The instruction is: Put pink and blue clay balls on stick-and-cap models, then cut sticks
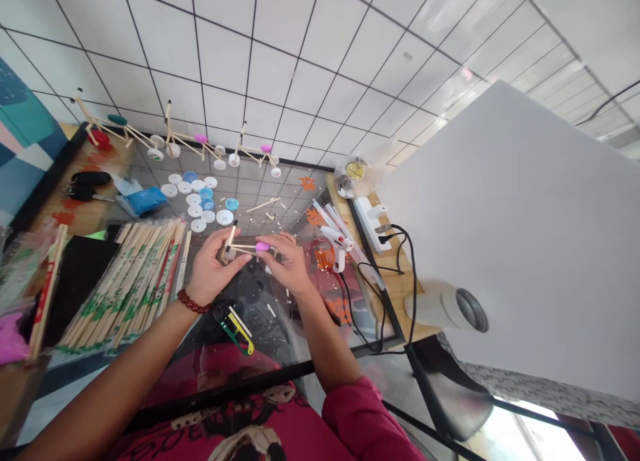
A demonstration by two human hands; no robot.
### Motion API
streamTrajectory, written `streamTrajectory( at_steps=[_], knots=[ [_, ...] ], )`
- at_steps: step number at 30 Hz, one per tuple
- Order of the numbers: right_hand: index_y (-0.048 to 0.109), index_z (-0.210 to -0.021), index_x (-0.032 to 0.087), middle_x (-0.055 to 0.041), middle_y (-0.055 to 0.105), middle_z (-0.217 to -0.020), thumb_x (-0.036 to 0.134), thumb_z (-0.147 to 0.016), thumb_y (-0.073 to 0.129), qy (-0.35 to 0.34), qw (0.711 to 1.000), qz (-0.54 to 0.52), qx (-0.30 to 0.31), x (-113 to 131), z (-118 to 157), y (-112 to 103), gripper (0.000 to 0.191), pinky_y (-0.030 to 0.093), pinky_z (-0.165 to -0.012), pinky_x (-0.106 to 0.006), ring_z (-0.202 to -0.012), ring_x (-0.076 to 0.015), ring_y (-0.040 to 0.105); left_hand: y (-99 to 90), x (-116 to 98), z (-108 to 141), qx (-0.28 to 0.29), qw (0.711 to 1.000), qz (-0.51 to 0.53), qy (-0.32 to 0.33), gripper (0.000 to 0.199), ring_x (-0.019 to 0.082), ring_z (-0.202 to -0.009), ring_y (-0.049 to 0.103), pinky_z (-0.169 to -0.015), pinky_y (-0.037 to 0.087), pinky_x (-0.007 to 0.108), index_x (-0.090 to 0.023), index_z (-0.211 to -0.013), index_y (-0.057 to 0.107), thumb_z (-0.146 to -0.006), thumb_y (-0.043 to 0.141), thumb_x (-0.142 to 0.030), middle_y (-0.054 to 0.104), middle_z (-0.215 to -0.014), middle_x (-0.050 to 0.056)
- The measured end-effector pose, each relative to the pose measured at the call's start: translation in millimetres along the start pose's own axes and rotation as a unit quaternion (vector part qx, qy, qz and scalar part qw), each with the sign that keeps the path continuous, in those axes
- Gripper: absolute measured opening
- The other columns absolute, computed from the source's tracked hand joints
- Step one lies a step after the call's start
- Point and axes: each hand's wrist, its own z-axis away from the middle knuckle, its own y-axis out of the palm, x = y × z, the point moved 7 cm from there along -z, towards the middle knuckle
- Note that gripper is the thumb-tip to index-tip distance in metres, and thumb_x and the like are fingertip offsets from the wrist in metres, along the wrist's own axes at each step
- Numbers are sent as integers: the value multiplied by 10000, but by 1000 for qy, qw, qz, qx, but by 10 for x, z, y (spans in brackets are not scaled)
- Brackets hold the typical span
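In the head view, both hands meet over the glass-topped bench (287, 191) and hold a small stick model (243, 247) between them, in front of the person's body. The left hand (213, 267), with a beaded bracelet (193, 303) at its wrist, has its fingers closed around the model's black-tipped end. The right hand (285, 261) grasps the other end, its thumb and fingers at the pink piece (262, 246); the exact contact underneath is hidden.

Beyond the hands, white and blue bottle caps (195, 199) lie in a loose cluster. Behind them, three similar stick models (185, 137) with cap wheels stand in a row near the tiled wall (280, 61). Cut sticks and scraps are scattered just beside the caps.

On the left lie wrapped chopsticks (133, 274), a blue packet (145, 200) and keys (81, 192). To the right of the right hand, a white glue gun (338, 246) rests by clear glue sticks (356, 254), with a power strip (371, 225) just past them. A green and yellow cutter (237, 333) lies below the left hand, nearer the person.
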Motion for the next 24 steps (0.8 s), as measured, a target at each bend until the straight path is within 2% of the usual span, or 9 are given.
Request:
streamTrajectory(
  at_steps=[2, 5, 8, 13, 21, 24],
  knots=[
    [741, -1081, 276, -32, 801, -1055, 336, -920, 675, -11, 1000, -7, -3, 18, -10, -6, 184, 400, -1099, -404, -1001, -192, 736, 31, -92, -52, 28, 998, -23, 52, 273, 278, -1154, 655, -1102, 446, 464, -227, -981, 747, -742, 820, -336, 734, -1129, 98],
    [738, -1054, 263, -29, 802, -1012, 329, -910, 684, -18, 1000, -10, -3, 34, -25, -8, 167, 416, -1077, -399, -959, -190, 736, 48, -109, -132, 57, 996, -25, 58, 151, 269, -1045, 692, -1033, 491, 460, -225, -841, 749, -773, 789, -354, 750, -1071, 103],
    [729, -1045, 253, -35, 800, -1017, 332, -905, 678, -9, 1000, 3, 3, 20, -35, 4, 169, 414, -1078, -404, -949, -192, 732, 57, -93, -190, 78, 995, -29, 49, 162, 275, -1010, 700, -1008, 504, 467, -226, -806, 765, -758, 793, -378, 761, -1049, 110],
    [716, -1042, 261, -39, 796, -1034, 353, -912, 644, 0, 999, 28, 24, 2, -46, 38, 174, 387, -1095, -411, -980, -199, 726, 51, -67, -217, 78, 996, -42, 30, 207, 283, -1009, 698, -1020, 501, 486, -233, -771, 771, -743, 793, -437, 771, -1048, 116],
    [712, -1015, 264, -36, 791, -1028, 346, -903, 632, 9, 999, 39, 25, 9, -55, 33, 160, 359, -1117, -420, -973, -200, 723, 76, -56, -182, 47, 998, -23, 31, 152, 264, -952, 704, -985, 519, 457, -238, -714, 753, -747, 780, -384, 771, -985, 95],
    [696, -1105, 267, -42, 793, -1068, 355, -899, 645, 13, 999, 32, 24, -11, -42, 47, 230, 371, -1122, -415, -1003, -201, 725, 82, -38, -169, 43, 999, -18, 26, 164, 266, -946, 703, -970, 524, 456, -237, -707, 753, -738, 783, -395, 769, -977, 91]
  ],
)
